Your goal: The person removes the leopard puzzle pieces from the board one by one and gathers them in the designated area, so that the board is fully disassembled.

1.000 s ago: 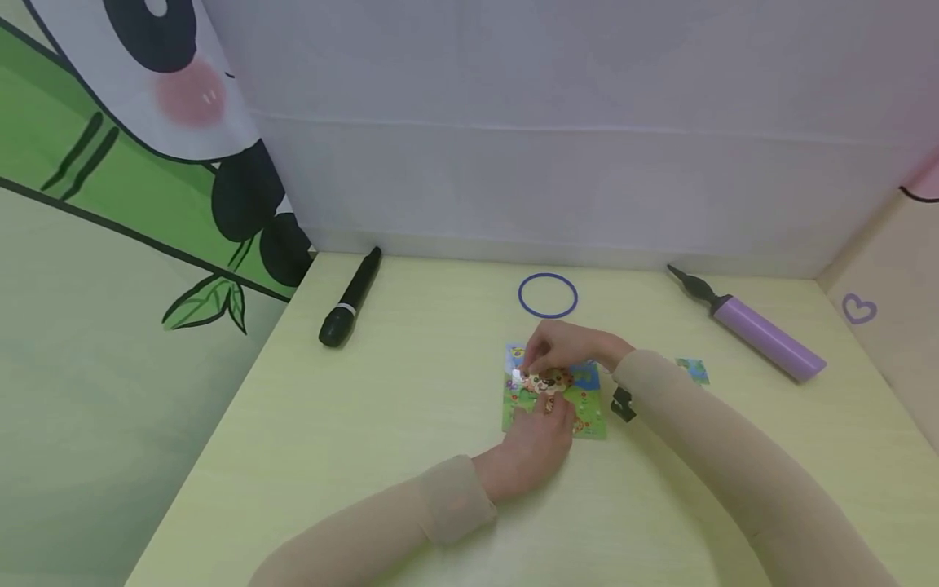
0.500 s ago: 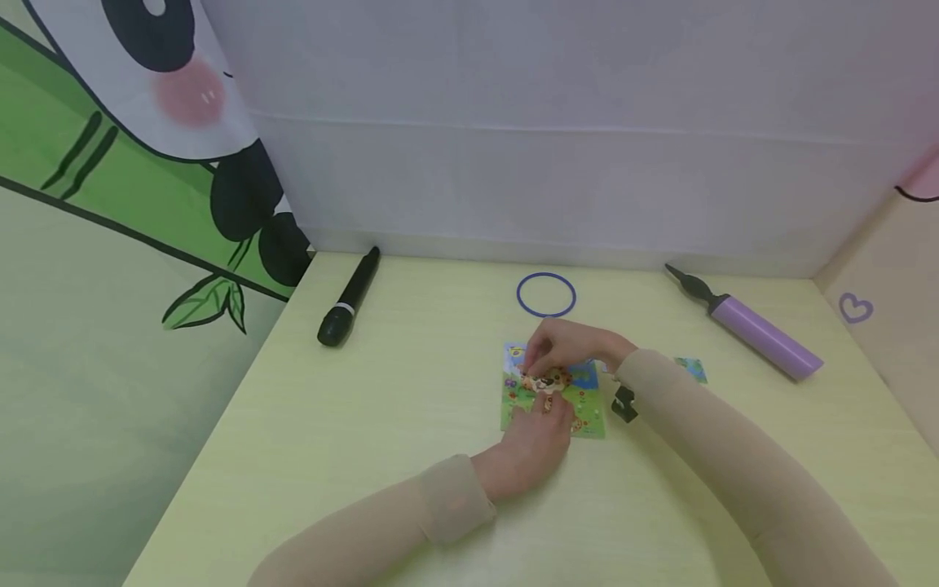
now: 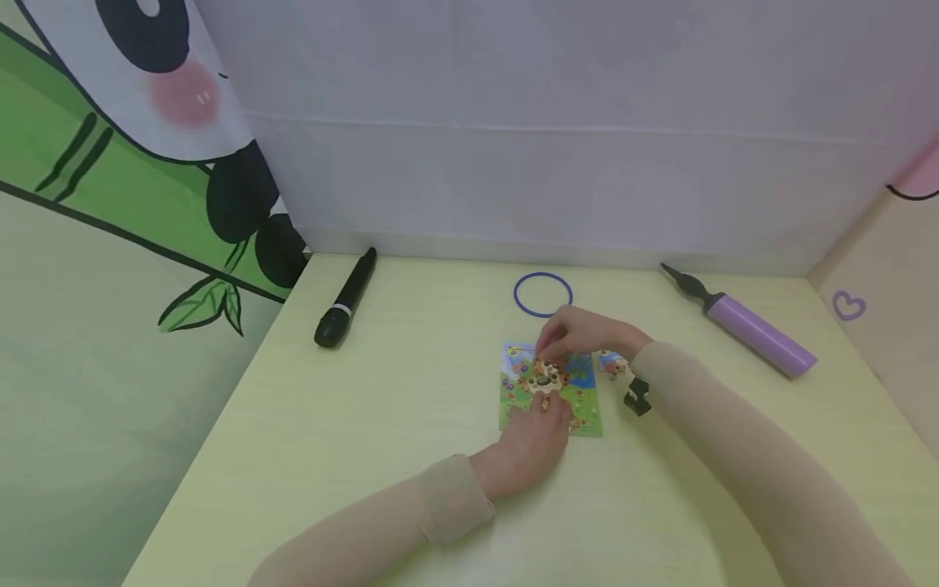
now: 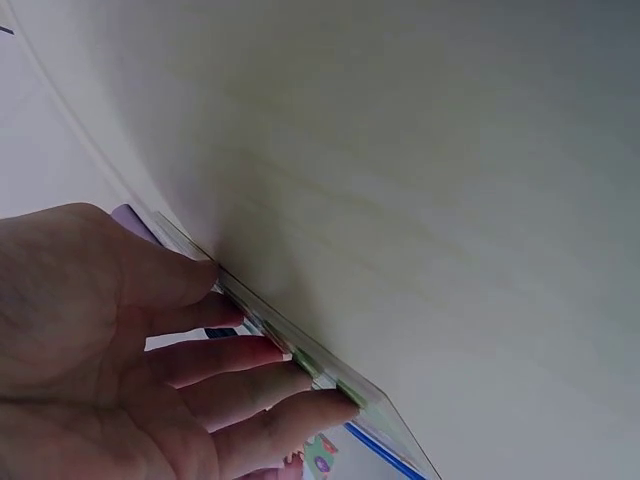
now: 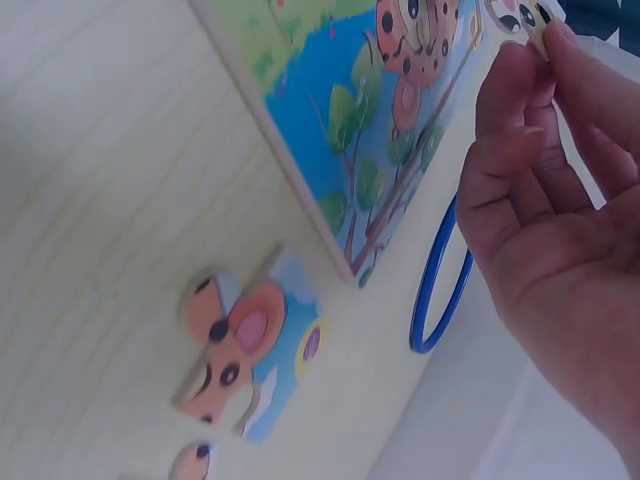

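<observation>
A jigsaw puzzle board point(image 3: 587, 412) with a spotted cartoon animal on green and blue lies flat mid-table. My left hand point(image 3: 534, 440) reaches over its near edge, straight fingers resting on the picture; in the left wrist view the thumb point(image 4: 185, 275) meets the board's edge. Over the board's far part, my right hand point(image 3: 575, 333) pinches a small puzzle piece point(image 5: 515, 15) showing part of a face, between thumb and forefinger. A loose puzzle piece point(image 3: 613, 364) with an orange animal lies just right of the board, partly beneath the right wrist; the right wrist view shows it joined or overlapping others.
A blue ring point(image 3: 516, 303) lies behind the board. A black microphone point(image 3: 345, 300) is at the back left, and a purple hand pump point(image 3: 763, 334) at the back right. A white sheet point(image 3: 469, 187) hangs along the table's far edge.
My right hand has moved up and to the right from the animal's face, with the piece pinched in it. The sleeve now covers one loose piece and uncovers another. The left hand stays put.
</observation>
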The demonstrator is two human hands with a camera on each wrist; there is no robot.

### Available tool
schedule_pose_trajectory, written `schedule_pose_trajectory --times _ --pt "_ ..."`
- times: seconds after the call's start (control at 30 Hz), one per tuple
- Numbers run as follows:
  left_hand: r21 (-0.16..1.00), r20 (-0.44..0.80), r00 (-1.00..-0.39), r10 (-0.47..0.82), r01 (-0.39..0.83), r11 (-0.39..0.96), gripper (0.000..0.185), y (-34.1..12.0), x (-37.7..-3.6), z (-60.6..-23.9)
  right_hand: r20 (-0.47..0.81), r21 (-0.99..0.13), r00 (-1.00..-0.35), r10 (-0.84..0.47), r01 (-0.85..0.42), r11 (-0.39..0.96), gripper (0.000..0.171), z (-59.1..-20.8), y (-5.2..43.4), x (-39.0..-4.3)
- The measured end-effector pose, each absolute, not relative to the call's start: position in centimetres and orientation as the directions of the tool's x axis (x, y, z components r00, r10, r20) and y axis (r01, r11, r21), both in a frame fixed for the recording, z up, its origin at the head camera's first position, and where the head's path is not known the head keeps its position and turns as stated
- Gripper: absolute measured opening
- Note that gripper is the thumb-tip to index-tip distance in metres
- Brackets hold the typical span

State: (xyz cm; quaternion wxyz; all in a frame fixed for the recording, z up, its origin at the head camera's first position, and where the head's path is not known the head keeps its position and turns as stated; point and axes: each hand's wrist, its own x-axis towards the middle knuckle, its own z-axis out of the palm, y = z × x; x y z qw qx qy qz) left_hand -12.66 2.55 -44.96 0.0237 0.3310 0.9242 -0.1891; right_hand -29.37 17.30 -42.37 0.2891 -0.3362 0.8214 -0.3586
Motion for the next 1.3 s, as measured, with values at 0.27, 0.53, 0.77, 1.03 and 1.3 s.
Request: schedule_pose_trajectory --times 0.27,0.53,0.77,1.03,1.3 --pt "-0.327 -0.189 -0.774 0.605 0.63 0.704 0.05 2.7 -12.8 -44.9 -0.236 -0.781 -0.667 -0.707 -0.303 0.546 0.012 -42.3 19.5 -29.3" --pt "-0.303 -0.142 -0.772 0.619 0.63 0.715 0.045 2.6 -12.7 -45.0 -0.251 -0.803 -0.681 -0.688 -0.251 0.54 0.012 -42.4 21.3 -29.1" --pt "-0.278 -0.138 -0.775 0.617 0.628 0.726 0.044 2.5 -12.8 -45.0 -0.221 -0.794 -0.679 -0.7 -0.292 0.534 0.012 -42.2 23.4 -28.7" --pt "-0.244 -0.151 -0.779 0.608 0.626 0.741 0.046 2.5 -12.7 -45.3 -0.212 -0.798 -0.684 -0.698 -0.292 0.528 0.013 -42.5 25.8 -27.6" --pt "-0.181 -0.141 -0.769 0.623 0.639 0.748 0.044 2.2 -12.7 -45.3 -0.201 -0.782 -0.708 -0.677 -0.3 0.547 0.013 -42.9 27.4 -26.4"
